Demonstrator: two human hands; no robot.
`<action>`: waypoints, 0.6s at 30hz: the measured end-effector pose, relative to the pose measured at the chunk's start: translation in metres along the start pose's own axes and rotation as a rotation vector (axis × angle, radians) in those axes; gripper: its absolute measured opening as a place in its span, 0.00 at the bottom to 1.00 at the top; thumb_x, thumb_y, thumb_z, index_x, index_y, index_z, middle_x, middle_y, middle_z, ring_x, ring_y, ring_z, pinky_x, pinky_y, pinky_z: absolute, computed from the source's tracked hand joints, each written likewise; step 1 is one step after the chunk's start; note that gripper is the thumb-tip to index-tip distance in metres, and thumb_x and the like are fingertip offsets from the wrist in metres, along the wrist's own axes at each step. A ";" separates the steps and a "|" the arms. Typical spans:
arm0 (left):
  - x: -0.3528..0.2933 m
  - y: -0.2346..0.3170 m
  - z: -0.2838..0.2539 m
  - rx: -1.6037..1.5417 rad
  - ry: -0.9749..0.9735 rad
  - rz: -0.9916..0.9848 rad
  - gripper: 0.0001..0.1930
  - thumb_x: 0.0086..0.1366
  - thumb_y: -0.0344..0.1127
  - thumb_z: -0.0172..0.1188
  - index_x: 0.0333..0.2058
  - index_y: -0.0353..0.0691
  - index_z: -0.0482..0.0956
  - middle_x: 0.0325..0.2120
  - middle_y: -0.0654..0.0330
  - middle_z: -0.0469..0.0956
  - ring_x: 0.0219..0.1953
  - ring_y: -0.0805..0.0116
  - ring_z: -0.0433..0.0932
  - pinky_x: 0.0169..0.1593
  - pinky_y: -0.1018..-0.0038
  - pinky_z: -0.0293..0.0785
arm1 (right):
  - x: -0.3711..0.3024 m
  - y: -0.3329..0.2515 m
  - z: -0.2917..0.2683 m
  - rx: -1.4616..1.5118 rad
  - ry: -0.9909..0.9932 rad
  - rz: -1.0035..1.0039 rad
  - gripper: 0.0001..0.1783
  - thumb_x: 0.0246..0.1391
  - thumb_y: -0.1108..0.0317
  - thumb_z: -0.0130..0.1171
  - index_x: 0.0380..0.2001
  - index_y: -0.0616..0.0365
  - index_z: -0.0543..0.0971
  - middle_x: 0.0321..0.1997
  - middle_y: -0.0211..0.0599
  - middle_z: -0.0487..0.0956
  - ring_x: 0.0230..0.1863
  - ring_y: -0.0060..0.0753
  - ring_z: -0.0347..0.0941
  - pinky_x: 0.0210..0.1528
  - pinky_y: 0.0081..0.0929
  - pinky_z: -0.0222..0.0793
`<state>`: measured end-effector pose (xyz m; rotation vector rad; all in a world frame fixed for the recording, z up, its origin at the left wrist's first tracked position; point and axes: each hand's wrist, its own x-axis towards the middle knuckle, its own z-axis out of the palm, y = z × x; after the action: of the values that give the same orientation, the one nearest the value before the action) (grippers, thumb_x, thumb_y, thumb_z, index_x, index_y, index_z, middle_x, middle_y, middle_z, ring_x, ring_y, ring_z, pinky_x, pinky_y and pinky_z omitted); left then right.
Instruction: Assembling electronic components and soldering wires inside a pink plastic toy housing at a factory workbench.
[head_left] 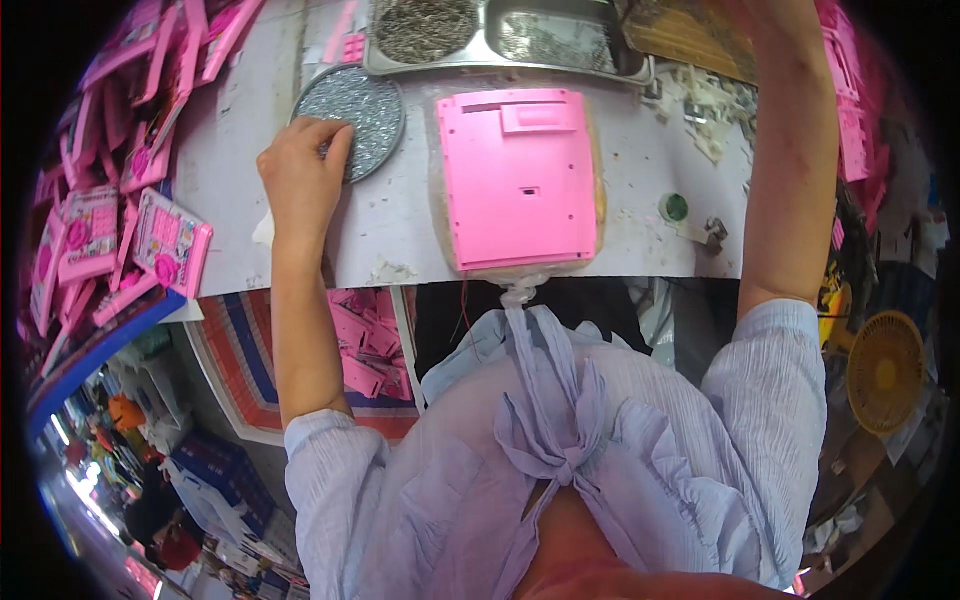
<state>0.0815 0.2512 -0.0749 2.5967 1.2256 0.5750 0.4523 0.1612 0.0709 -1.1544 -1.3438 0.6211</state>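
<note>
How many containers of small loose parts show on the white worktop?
2: a round dish, partly covered by the left hand, and a compartmented steel tray cut off by the picture's top edge. Others may be hidden beyond that edge.

An assembly workshop: pink plastic casings lie heaped at upper left; small metal parts fill a dish above centre-left.
</note>
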 end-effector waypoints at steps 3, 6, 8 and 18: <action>0.002 -0.001 -0.001 0.025 0.077 0.027 0.08 0.63 0.36 0.67 0.36 0.40 0.89 0.33 0.58 0.85 0.34 0.59 0.84 0.43 0.69 0.78 | -0.004 -0.007 0.018 0.248 -0.122 0.101 0.23 0.59 0.63 0.63 0.52 0.67 0.74 0.40 0.43 0.83 0.41 0.30 0.79 0.45 0.29 0.77; -0.002 0.011 -0.005 -0.062 0.155 0.006 0.07 0.61 0.37 0.68 0.28 0.40 0.85 0.28 0.59 0.83 0.33 0.59 0.81 0.41 0.65 0.71 | -0.020 -0.006 0.048 0.400 -0.093 0.135 0.22 0.57 0.66 0.60 0.52 0.67 0.73 0.36 0.42 0.83 0.38 0.32 0.80 0.43 0.30 0.78; -0.012 0.029 -0.006 -0.113 0.152 0.069 0.08 0.60 0.36 0.68 0.25 0.41 0.82 0.24 0.60 0.79 0.32 0.58 0.78 0.40 0.62 0.67 | -0.035 0.010 0.060 0.455 -0.095 0.044 0.21 0.54 0.66 0.59 0.50 0.66 0.73 0.32 0.41 0.82 0.34 0.32 0.80 0.40 0.31 0.78; -0.054 0.141 -0.015 -0.532 -0.021 0.371 0.05 0.57 0.30 0.68 0.32 0.46 0.82 0.29 0.65 0.82 0.31 0.65 0.77 0.42 0.67 0.62 | -0.129 -0.046 0.086 0.660 -0.131 0.052 0.21 0.63 0.54 0.62 0.51 0.52 0.70 0.18 0.20 0.63 0.19 0.20 0.60 0.26 0.24 0.61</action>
<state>0.1414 0.1202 -0.0261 2.3510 0.4815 0.8068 0.3348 0.0539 0.0447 -0.6170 -1.0886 1.0932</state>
